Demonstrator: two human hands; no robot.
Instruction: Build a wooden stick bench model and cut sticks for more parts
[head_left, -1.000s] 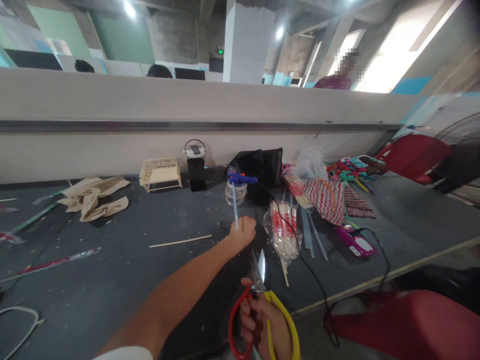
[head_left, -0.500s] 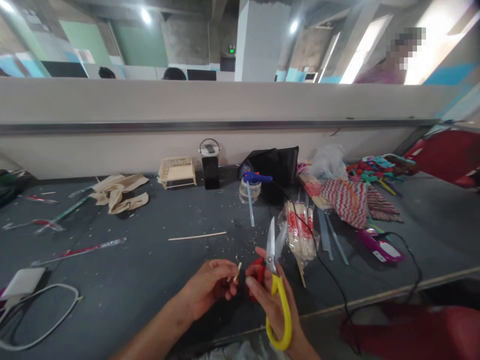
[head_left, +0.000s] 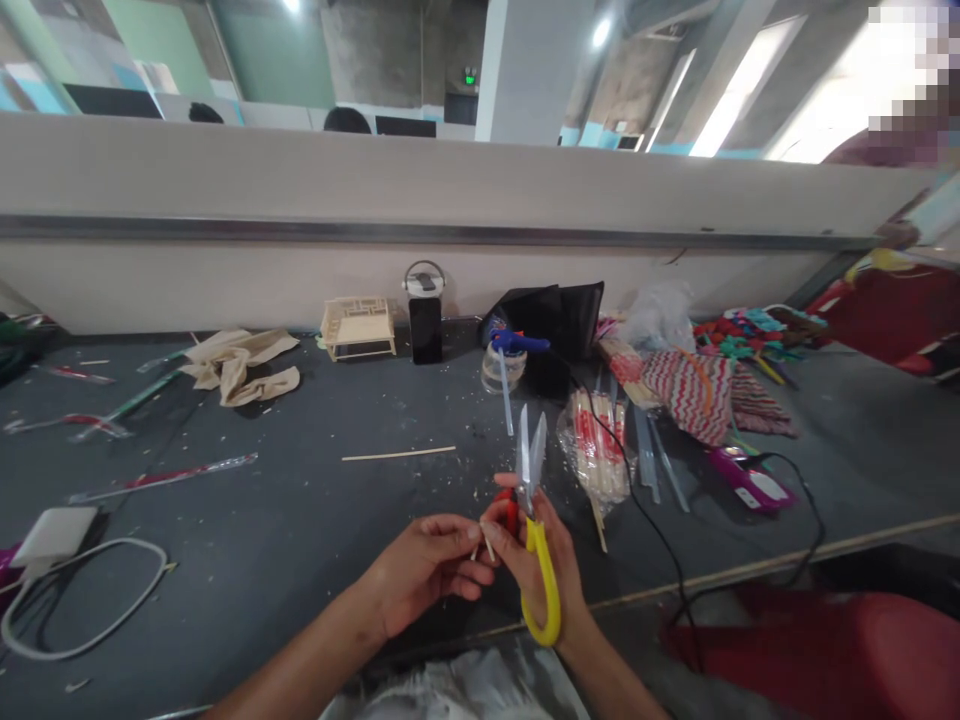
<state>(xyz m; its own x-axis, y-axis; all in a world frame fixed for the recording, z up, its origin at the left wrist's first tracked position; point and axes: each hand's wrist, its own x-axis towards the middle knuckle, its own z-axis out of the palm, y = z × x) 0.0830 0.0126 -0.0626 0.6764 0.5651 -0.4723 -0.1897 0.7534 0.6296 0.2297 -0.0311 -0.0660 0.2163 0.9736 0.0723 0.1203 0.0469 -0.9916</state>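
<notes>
My left hand [head_left: 439, 560] pinches short pieces of thin wooden stick [head_left: 489, 546] between thumb and fingers. My right hand [head_left: 544, 550] holds scissors [head_left: 541, 575] with one yellow and one red handle, blades pointing away from me and parted. Its thumb and fingertip meet my left fingertips at the little sticks. Beyond the hands a longer wooden stick [head_left: 399, 454] lies on the dark table. Farther back stands a small wooden model of furniture [head_left: 358, 328], like a bench with a lattice back.
A blue glue gun [head_left: 517, 342] rests on a glass jar [head_left: 502, 372], its cable trailing right. Bagged sticks [head_left: 600, 445], clear glue sticks [head_left: 667, 460] and striped cloth [head_left: 690, 395] lie right. Beige cloth [head_left: 240, 365], wrappers and a white charger [head_left: 56, 537] lie left. A lamp [head_left: 425, 320] stands behind.
My right hand has moved left to meet my left hand at the stick pieces. The scissors have come along, turned more upright. The view has tilted down slightly.
</notes>
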